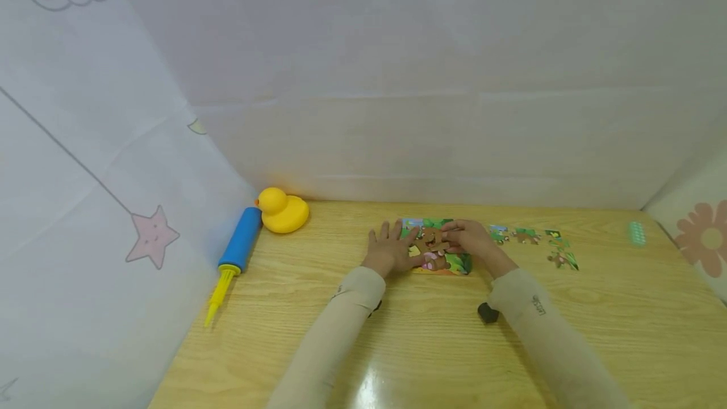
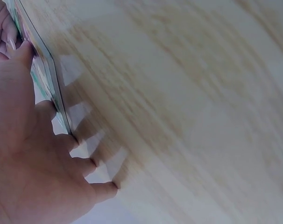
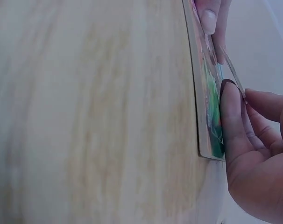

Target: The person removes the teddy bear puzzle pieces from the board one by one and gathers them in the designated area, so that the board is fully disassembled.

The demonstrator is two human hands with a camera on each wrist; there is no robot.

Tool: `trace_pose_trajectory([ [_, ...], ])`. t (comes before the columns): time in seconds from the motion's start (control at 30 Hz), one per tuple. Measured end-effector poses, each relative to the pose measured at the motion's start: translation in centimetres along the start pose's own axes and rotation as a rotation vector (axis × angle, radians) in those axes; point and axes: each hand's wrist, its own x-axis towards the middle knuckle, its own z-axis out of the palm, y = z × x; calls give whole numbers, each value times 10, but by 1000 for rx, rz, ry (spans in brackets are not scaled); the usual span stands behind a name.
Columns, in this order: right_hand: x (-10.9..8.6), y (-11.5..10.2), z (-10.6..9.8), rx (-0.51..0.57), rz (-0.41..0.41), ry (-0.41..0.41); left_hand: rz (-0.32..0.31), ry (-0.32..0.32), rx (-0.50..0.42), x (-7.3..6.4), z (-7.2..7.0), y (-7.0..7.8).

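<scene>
Two hands (image 1: 390,254) (image 1: 472,242) work at a flat, rectangular puzzle (image 1: 459,262).

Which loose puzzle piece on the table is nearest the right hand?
The leftmost loose piece, with blue along its top; the others lie farther from the right hand.

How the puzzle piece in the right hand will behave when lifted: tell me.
The puzzle piece is probably light, since it looks thin edge-on. It seems stiff rather than floppy, showing no obvious bend in the right hand.
</scene>
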Motion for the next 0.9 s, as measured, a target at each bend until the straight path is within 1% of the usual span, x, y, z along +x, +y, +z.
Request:
trace_pose_trajectory([
  [0.2, -4, -2, -7, 84, -8, -1, 7, 30, -15, 1, 1, 1],
  [0.4, -11, 0, -18, 80, -29, 6, -15, 42, -36, 1, -2, 3],
  [0.63, -25, 17, -50, 105, -16, -19, -7, 64, -58, -4, -7, 5],
  [0.83, -41, 30, -79, 60, -20, -17, -10, 90, -41, -2, -5, 4],
  [0.9, -45, 36, -87, 65, -32, -6, -14, 93, -32, 0, -4, 4],
])
